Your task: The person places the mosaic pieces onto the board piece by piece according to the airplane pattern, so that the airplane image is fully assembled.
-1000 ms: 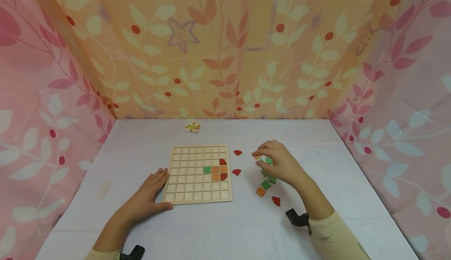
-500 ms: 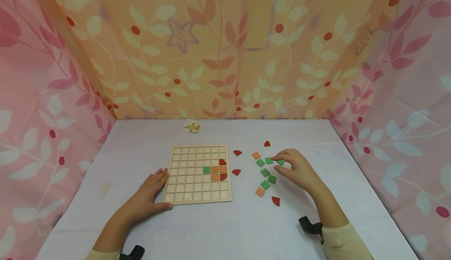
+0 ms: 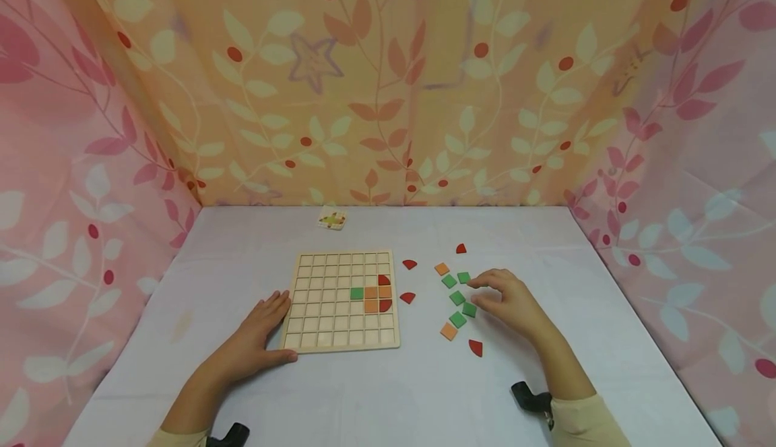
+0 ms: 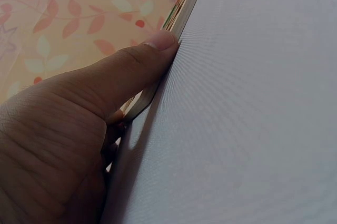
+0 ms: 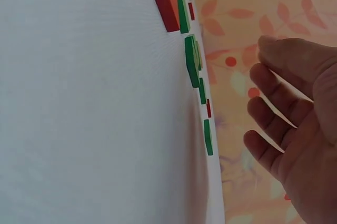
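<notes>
In the head view, the left hand (image 3: 251, 332) lies at the near left corner of the wooden grid board (image 3: 327, 349), fingers along its left edge and thumb at its near edge. The left wrist view shows this thumb (image 4: 131, 66) against the board's side. The right hand (image 3: 515, 305) hovers just right of the green tiles (image 3: 457, 297), fingers slightly bent and apart, holding nothing. In the right wrist view, that hand (image 5: 305, 113) has a gap between thumb and fingers. A green tile (image 3: 356, 293), orange tiles (image 3: 370, 293) and two red pieces (image 3: 384, 305) sit in the board.
Red pieces (image 3: 409, 264) lie between board and tiles. Loose orange tiles (image 3: 448, 331) and another red piece (image 3: 475, 348) lie near the green ones. A small patterned card (image 3: 332, 218) is at the back. Patterned cloth (image 3: 388, 97) surrounds the table.
The right hand has moved right from over the upper tiles, uncovering orange and green tiles and a red piece. A green tile seen beside its fingers half a second ago is now hidden. The left hand stayed put.
</notes>
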Motion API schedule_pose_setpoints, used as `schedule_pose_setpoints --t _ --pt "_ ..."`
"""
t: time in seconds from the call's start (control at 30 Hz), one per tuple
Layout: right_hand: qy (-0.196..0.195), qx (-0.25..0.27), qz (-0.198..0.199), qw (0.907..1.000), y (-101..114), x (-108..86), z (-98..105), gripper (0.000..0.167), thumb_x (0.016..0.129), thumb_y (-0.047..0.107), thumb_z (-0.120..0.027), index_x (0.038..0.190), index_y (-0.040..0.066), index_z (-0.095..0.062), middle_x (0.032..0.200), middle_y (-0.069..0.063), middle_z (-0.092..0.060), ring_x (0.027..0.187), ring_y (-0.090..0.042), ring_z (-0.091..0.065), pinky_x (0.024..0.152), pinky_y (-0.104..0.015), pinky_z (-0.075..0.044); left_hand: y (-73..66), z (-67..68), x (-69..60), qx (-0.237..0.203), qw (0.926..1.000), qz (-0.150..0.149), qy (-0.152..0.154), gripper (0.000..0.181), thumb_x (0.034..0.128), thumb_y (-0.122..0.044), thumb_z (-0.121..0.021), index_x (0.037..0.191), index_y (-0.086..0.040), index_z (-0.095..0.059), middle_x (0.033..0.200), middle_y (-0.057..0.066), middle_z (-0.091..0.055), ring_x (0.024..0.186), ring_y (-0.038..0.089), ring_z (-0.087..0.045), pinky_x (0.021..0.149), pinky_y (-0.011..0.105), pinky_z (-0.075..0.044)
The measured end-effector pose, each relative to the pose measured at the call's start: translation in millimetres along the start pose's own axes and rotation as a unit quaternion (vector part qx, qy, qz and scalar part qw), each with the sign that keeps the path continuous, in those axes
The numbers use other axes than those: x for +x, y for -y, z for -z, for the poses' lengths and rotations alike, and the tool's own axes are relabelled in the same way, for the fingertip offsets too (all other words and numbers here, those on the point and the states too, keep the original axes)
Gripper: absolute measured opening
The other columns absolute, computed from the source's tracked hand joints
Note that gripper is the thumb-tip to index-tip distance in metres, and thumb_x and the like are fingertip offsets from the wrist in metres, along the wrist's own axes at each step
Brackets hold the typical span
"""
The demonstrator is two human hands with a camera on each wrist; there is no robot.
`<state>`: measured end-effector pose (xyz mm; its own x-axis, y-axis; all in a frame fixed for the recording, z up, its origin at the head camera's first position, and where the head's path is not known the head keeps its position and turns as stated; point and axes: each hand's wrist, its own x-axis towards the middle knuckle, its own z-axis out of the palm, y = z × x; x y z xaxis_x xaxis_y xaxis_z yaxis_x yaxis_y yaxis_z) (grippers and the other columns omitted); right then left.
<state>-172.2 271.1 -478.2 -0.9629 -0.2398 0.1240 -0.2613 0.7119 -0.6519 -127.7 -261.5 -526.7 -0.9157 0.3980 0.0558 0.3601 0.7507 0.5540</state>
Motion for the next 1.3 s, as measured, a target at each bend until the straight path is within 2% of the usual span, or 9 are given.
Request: schedule_pose_setpoints --t 0.27,0.5,0.67,0.8,1.0,1.3 --pt "0.001 0.002 0.012 0.9999 -11.1 -2.5 -5.0 0.03 0.088 0.018 -0.081 0.118 0.018 -0.077 0.117 0.001 -0.069 0.12 -0.026 -0.057 0.105 -0.057 -0.049 3.6 -2.1 0.1 0.001 1.0 -0.005 -0.003 0.117 0.0733 -0.062 -0.083 0.158 0.001 -0.033 0.168 0.016 -0.026 0.157 0.039 -0.017 0.128 0.026 0.004" --pt "0.019 -0.012 0.01 0.9997 -22.6 -5.2 -10.6 0.031 0.085 0.018 -0.084 0.116 0.02 -0.077 0.113 0.007 -0.07 0.115 -0.02 -0.059 0.105 -0.053 -0.049 3.7 -3.3 -0.4 -0.002 1.0 -0.005 -0.004 0.117 0.0732 -0.061 -0.084 0.158 0.001 -0.033 0.168 0.016 -0.026 0.157 0.039 -0.017 0.127 0.022 0.006" --pt "0.025 -0.017 0.024 0.9992 -27.0 -5.8 -13.4 0.032 0.084 0.019 -0.086 0.115 0.021 -0.077 0.114 0.008 -0.071 0.113 -0.017 -0.059 0.103 -0.048 -0.05 2.5 -2.4 -0.3 0.002 1.0 -0.005 -0.002 0.116 0.0738 -0.06 -0.084 0.158 0.001 -0.033 0.168 0.016 -0.026 0.157 0.039 -0.017 0.127 0.022 0.006" --pt "0.027 -0.027 0.038 0.9985 -28.1 -4.9 -15.0 0.034 0.082 0.02 -0.087 0.115 0.022 -0.077 0.112 0.011 -0.071 0.112 -0.015 -0.058 0.101 -0.045 -0.05 1.3 -0.6 -0.3 0.0 1.0 -0.004 0.0 0.116 0.0746 -0.06 -0.084 0.158 0.002 -0.033 0.168 0.016 -0.026 0.157 0.039 -0.017 0.127 0.022 0.006" --pt "0.028 -0.042 0.053 0.9973 -28.1 -5.4 -16.6 0.035 0.081 0.021 -0.088 0.114 0.023 -0.077 0.112 0.012 -0.071 0.113 -0.016 -0.058 0.101 -0.047 -0.049 0.4 0.6 -0.7 -0.001 1.0 -0.001 0.003 0.115 0.0755 -0.059 -0.084 0.158 0.002 -0.032 0.168 0.016 -0.025 0.157 0.039 -0.016 0.125 0.019 0.008" --pt "0.027 -0.053 0.045 0.9972 -28.2 -6.6 -18.2 0.029 0.084 0.022 -0.086 0.111 0.029 -0.077 0.112 0.014 -0.069 0.114 -0.014 -0.057 0.101 -0.047 -0.048 2.7 -0.9 0.2 0.006 1.0 -0.007 0.0 0.115 0.0746 -0.059 -0.084 0.157 0.003 -0.033 0.168 0.017 -0.027 0.157 0.039 -0.018 0.126 0.021 0.007"
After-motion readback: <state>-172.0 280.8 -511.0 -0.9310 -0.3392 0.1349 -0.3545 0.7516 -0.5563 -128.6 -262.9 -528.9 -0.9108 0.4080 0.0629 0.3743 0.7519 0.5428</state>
